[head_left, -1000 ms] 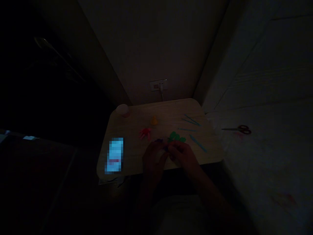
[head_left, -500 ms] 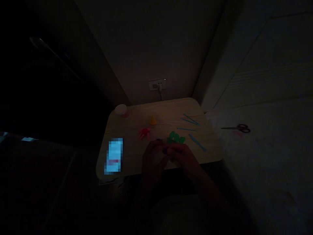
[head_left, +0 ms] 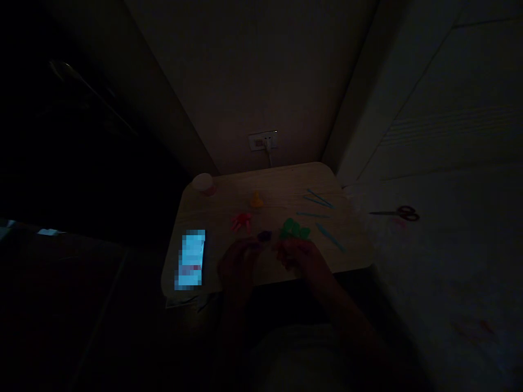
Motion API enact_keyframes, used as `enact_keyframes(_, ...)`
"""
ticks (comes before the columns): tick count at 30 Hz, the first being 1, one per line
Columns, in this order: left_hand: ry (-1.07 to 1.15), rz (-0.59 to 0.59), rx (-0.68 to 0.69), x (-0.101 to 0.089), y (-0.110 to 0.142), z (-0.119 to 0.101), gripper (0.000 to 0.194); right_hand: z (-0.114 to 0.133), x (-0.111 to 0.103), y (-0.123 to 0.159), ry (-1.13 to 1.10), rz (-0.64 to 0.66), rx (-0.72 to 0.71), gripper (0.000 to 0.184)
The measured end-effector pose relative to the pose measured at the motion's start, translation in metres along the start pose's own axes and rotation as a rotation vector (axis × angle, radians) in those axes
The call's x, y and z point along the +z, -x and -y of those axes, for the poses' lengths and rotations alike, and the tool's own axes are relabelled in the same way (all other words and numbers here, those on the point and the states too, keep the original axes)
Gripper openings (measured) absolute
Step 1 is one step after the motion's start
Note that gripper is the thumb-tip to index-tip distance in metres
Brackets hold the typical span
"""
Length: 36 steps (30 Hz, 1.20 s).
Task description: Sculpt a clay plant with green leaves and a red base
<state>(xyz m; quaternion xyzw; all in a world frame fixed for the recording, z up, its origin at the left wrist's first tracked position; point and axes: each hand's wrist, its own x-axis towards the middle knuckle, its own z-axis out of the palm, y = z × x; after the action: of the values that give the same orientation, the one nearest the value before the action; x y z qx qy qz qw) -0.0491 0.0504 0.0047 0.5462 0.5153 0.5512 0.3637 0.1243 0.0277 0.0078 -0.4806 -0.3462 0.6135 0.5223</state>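
My left hand [head_left: 237, 268] is curled over the near edge of the table, and a small purple piece of modelling clay [head_left: 256, 246] shows at its fingertips. Just beyond lies a dark purple lump [head_left: 265, 236] on the tabletop, apart from both hands. My right hand [head_left: 301, 258] is closed, its fingertips drawn together in front of the green clay pieces [head_left: 295, 227]; what they hold, if anything, is too dark to make out. A pink-red clay shape with finger-like strips [head_left: 242, 221] sits beyond my left hand. An orange, cone-like clay shape [head_left: 256, 200] stands farther back.
Several light-blue clay tools [head_left: 330, 236] lie on the right of the wooden table [head_left: 229, 188]. A lit phone [head_left: 191, 260] is at left, a tub [head_left: 203, 184] at back left. Scissors [head_left: 402, 213] rest on the pale surface to the right. A wall socket [head_left: 262, 141] holds a plug.
My hands have moved apart, the left one leftward. The purple clay that was between them now shows at my left fingertips, and the purple lump on the table is uncovered.
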Motion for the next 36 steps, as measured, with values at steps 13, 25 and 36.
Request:
enact_keyframes(13, 0.300, -0.025, -0.176, 0.009, 0.000, -0.001, 0.037, 0.004, -0.005, -0.003, 0.066, -0.072, -0.079, 0.040)
enact_keyframes(25, 0.190, 0.033, -0.152, 0.005, 0.002, -0.002, 0.028, 0.003, -0.004, -0.003, 0.090, -0.067, -0.101, 0.033)
enact_keyframes(36, 0.226, -0.050, -0.162, 0.006, -0.001, 0.005, 0.040, 0.002, -0.008, -0.005, 0.143, -0.077, -0.128, 0.027)
